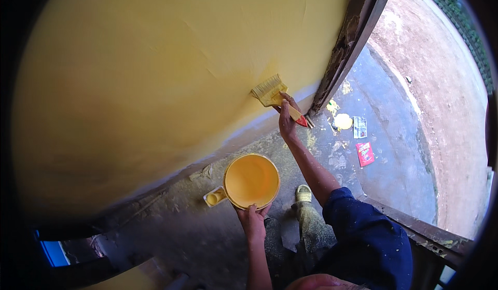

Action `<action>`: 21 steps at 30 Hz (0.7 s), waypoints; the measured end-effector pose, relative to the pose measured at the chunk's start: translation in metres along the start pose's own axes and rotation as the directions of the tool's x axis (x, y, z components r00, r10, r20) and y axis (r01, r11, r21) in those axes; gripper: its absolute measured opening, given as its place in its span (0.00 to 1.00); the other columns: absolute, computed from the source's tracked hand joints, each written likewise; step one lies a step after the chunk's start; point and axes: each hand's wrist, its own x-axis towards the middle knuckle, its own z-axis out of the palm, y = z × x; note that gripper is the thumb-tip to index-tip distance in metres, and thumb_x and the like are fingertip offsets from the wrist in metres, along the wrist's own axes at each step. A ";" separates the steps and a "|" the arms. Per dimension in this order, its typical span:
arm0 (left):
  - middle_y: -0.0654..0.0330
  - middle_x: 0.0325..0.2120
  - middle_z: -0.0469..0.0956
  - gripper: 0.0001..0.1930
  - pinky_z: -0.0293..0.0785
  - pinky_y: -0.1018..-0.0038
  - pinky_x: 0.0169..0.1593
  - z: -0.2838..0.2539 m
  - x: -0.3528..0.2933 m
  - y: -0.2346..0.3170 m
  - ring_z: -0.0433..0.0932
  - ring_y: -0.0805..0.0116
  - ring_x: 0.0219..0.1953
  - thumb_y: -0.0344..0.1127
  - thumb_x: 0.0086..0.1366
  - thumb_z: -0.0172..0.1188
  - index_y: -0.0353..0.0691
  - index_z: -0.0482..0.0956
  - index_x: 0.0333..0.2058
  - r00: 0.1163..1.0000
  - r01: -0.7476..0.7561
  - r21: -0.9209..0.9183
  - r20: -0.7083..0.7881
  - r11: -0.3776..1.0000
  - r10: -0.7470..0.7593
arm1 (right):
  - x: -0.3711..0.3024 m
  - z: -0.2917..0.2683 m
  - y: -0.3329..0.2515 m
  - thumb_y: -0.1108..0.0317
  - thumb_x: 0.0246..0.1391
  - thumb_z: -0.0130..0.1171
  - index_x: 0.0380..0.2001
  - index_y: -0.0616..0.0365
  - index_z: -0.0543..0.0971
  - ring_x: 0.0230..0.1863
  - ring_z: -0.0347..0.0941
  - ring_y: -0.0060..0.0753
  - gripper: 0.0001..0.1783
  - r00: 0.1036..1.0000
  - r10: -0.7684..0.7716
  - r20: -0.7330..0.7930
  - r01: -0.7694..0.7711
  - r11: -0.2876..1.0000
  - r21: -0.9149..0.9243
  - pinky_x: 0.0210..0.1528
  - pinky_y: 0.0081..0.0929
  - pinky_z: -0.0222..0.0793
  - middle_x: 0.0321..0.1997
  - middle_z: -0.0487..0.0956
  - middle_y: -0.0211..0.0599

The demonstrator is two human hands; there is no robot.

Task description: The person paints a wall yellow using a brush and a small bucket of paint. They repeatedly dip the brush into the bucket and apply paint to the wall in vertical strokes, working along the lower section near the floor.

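Observation:
My right hand (pixel 287 118) is closed around the handle of a wide paintbrush (pixel 271 90). Yellow paint coats the brush, and its pale bristles lie against or very near the yellow wall (pixel 166 77), low down beside the door frame (pixel 348 49). Lower in view, my left hand (pixel 253 222) grips the near rim of a round bucket (pixel 226 176), thumb over the edge and fingers hidden beneath. Orange-yellow paint colours the bucket's inside; how deep it is I cannot tell. Just left of the bucket sits a small tub (pixel 213 197) with something yellow in it.
Along the wall's foot runs an unpainted whitish strip (pixel 238 132). A crumpled rag (pixel 201 173) lies on the concrete floor (pixel 192 233). Past the doorway are a yellow paint spill (pixel 343 121), a red packet (pixel 365 154) and a printed card (pixel 360 127). My sandalled foot (pixel 303 193) stands below.

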 end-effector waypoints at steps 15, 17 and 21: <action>0.46 0.59 0.58 0.37 0.80 0.53 0.50 -0.079 -0.016 -0.035 0.70 0.47 0.56 0.21 0.60 0.45 0.50 0.43 0.65 0.981 0.097 -0.033 -0.168 0.995 -0.101 | 0.030 0.019 -0.048 0.70 0.60 0.47 0.37 0.68 0.77 0.37 0.76 0.29 0.13 0.956 -0.291 0.043 0.293 0.929 -0.225 0.42 0.26 0.73 0.34 0.77 0.39; 0.46 0.60 0.58 0.37 0.80 0.53 0.50 -0.079 -0.013 -0.036 0.70 0.47 0.56 0.21 0.60 0.45 0.49 0.43 0.65 0.980 0.091 -0.052 -0.170 0.995 -0.098 | 0.019 0.012 -0.008 0.70 0.58 0.49 0.34 0.67 0.77 0.33 0.75 0.30 0.11 0.957 -0.287 0.039 0.282 0.895 -0.345 0.37 0.25 0.71 0.29 0.77 0.40; 0.47 0.57 0.62 0.33 0.82 0.55 0.47 -0.075 -0.013 -0.036 0.72 0.49 0.54 0.24 0.59 0.48 0.42 0.50 0.63 0.989 -0.008 -0.038 -0.146 0.999 0.002 | -0.027 -0.019 0.083 0.68 0.58 0.51 0.34 0.67 0.78 0.33 0.79 0.36 0.11 0.999 0.030 -0.043 -0.041 0.952 -0.304 0.37 0.30 0.75 0.30 0.79 0.44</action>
